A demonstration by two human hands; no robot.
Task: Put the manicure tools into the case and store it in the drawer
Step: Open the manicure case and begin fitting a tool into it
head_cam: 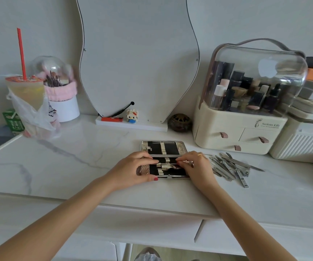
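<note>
The manicure case [163, 148] lies open flat on the marble desk top, black inside with pale snakeskin straps and a metal frame. My left hand [138, 169] grips the case's near left part, thumb at the front edge. My right hand [196, 164] rests on the near right part, fingers pressing a thin metal tool [168, 164] that lies across the near half under the straps. A pile of loose steel manicure tools [231, 167], with nail clippers and files, lies just right of the case.
A cream cosmetics organizer [242, 132] with small drawers stands behind the tools, a ribbed white box [300, 146] to its right. A curved mirror stand [133, 125], a brown round pot [179, 122], a bagged drink cup [26, 95] and a brush holder [63, 102] stand at the back. Desk drawers [152, 228] are shut below.
</note>
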